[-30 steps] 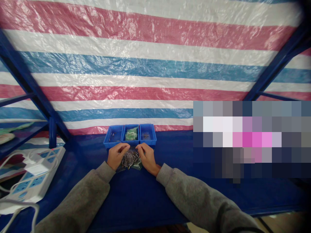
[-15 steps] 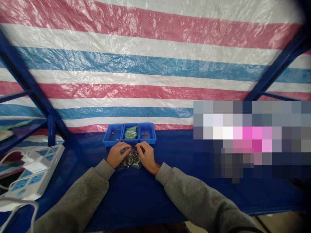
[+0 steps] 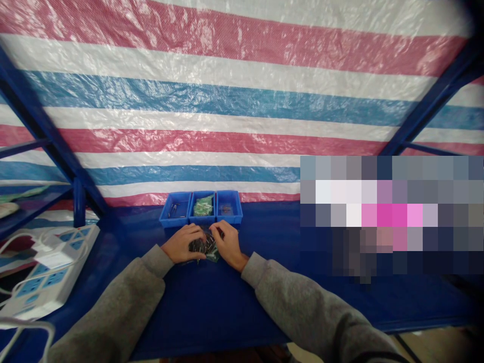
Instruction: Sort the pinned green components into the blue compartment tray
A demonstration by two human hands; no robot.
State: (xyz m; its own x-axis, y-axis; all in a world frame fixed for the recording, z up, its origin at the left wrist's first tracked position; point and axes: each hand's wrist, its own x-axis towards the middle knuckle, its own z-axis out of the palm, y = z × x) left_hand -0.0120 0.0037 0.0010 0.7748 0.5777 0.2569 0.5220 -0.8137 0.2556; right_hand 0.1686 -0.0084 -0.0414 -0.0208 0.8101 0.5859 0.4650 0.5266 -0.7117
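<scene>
- L hand (image 3: 180, 243): closed, gripping bag of metal pins (image 3: 202, 247).
- R hand (image 3: 229, 245): closed on same bag.
- Handling: likely light, soft, slippery; pins stiff. Hold by film edge.

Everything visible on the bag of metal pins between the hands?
The clear plastic bag lies on the blue table covering, just in front of the blue plastic bins. It holds many slim, dark metal pins, some with bright ends, lying jumbled in mixed directions. A green patch shows at its lower right; what it is cannot be told. The left hand and right hand cover its sides, touching it. Its seal and full outline are hidden.
</scene>
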